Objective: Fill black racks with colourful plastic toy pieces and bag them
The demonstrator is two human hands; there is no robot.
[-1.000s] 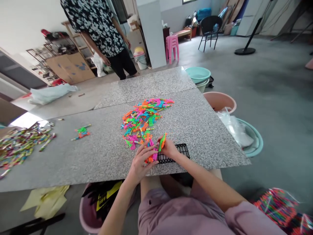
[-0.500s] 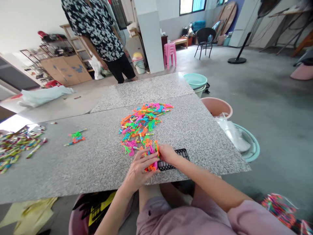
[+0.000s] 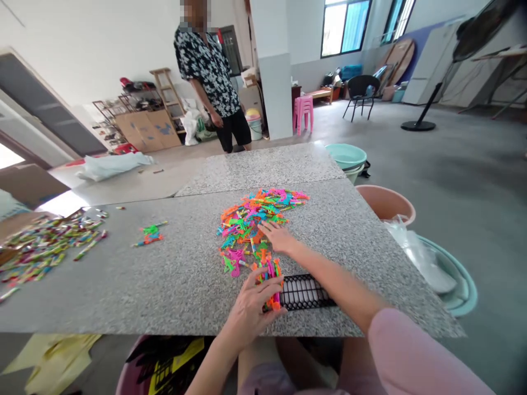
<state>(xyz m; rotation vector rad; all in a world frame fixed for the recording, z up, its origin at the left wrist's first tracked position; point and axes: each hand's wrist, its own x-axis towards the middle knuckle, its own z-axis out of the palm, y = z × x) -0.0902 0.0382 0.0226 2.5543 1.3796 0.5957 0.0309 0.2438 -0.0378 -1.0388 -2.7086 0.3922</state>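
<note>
My left hand (image 3: 252,300) curls around a row of small plastic toy guns (image 3: 275,299) in orange, pink and green, standing close together at the left end of a black plastic grid rack (image 3: 307,292). Its fingers lie over the top of the row, partly hiding it. My right hand (image 3: 280,238), fingers stretched out, reaches to the near right side of a loose pile of bright toy guns (image 3: 251,211). Nothing shows in this hand. Several toy guns in the pile carry patterned tubes. My right forearm passes over the rack's right end.
More patterned tubes (image 3: 53,238) lie heaped at the table's left. Between the heaps sit a few toy guns with tubes (image 3: 151,235). Basins (image 3: 385,204) stand along the right edge of the granite table (image 3: 185,296). Another person (image 3: 209,71) stands beyond it.
My right hand has left the row at the rack and moved forward to the pile, opening its fingers. My left hand stays on the row. The camera view has tilted up.
</note>
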